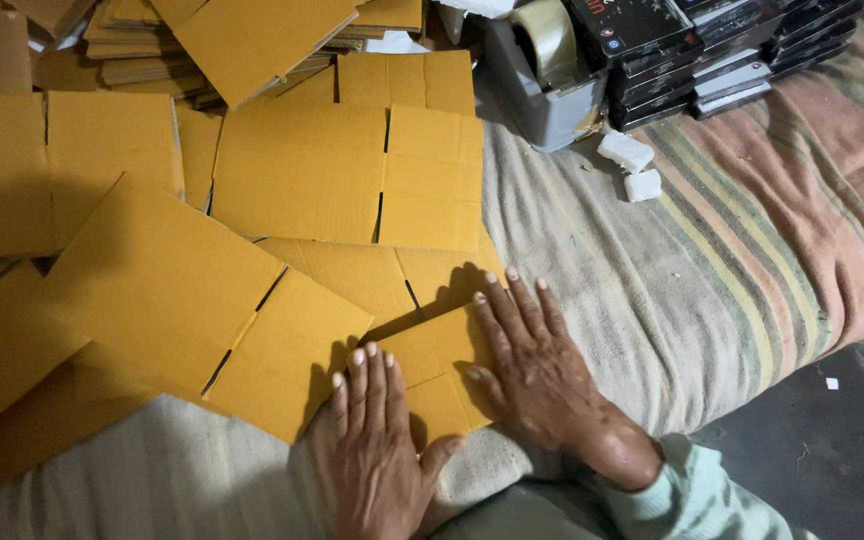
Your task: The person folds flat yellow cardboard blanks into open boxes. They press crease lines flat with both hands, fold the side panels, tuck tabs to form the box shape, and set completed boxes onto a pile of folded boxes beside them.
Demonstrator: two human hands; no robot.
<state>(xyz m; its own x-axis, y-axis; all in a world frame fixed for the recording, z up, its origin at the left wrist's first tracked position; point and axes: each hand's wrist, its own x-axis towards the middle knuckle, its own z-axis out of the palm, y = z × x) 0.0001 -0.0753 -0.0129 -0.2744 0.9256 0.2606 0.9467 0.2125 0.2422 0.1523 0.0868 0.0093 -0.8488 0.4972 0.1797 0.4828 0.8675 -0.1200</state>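
1. Both hands flat on one flattened cardboard box blank [439, 375] at the near edge of the bed [652, 290], on its striped blanket.
2. Left hand [380, 440] palm down, fingers [357, 385] straight and close together, thumb spread to the side; pressing on the blank's near corner, clamped on nothing.
3. Right hand [537, 375] palm down as well, fingers [512, 310] slightly fanned across the blank's right flap; gripping nothing.
4. Judged from the pose: this blank not yet opened or folded, lying flat with the flap slits showing.
5. Many more flat blanks [292, 180] spread loose and overlapping to the left and beyond, none folded into a box; a further stack of blanks [142, 45] at the far edge. Most of the work apparently left.
6. Tape dispenser with a roll [542, 70] standing well apart at the far side, untouched; stacked dark flat packages [712, 50] beside it; two small white blocks [632, 165] on the blanket near the dispenser.
7. No assembled or taped box anywhere in view.
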